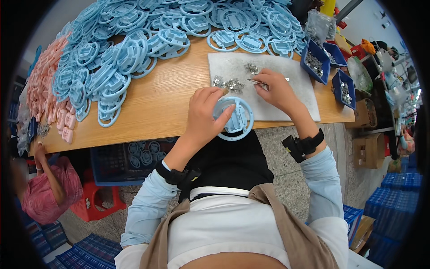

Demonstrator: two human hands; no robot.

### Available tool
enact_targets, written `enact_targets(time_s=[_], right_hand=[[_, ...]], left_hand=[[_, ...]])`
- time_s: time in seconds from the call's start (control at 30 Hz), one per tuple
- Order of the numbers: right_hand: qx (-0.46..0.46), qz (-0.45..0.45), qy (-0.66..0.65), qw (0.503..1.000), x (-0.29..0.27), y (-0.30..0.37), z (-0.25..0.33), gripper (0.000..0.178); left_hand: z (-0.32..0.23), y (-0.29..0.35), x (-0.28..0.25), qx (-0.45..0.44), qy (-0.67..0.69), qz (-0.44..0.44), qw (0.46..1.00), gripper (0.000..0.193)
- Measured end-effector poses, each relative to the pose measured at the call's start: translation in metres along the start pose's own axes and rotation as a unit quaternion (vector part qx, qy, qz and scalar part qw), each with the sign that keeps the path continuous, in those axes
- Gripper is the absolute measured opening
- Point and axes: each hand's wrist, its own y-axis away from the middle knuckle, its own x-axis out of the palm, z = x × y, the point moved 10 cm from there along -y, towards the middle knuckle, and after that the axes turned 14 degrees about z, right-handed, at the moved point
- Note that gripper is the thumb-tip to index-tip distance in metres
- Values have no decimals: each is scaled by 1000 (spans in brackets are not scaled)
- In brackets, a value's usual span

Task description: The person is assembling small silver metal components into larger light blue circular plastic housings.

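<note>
Blue ring frame (237,117) pinched at its left side in left grip (204,111), near slim metal piece (255,82) pinched in right grip (278,92).

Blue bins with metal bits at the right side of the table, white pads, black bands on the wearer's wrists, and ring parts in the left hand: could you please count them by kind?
Blue bins: 3
White pad: 1
Black wrist bands: 2
Light-blue ring part in the left hand: 1
Total: 7
</note>
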Motion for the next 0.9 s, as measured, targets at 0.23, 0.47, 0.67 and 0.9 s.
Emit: enact_targets(time_s=[0.23,0.47,0.67,0.9], right_hand=[[56,-25,-74,995,25,-2,9,15],[115,-3,-152,982,30,3,-6,13],[63,-17,-127,990,18,6,-2,9],[2,15,-150,989,-1,3,34,9]], left_hand=[[-14,9,0,13,-2,31,999,44],[-7,6,1,7,-15,18,1000,33],[-8,-14,7,24,-14,5,1000,23],[-19,-43,11,57,-36,44,997,11]])
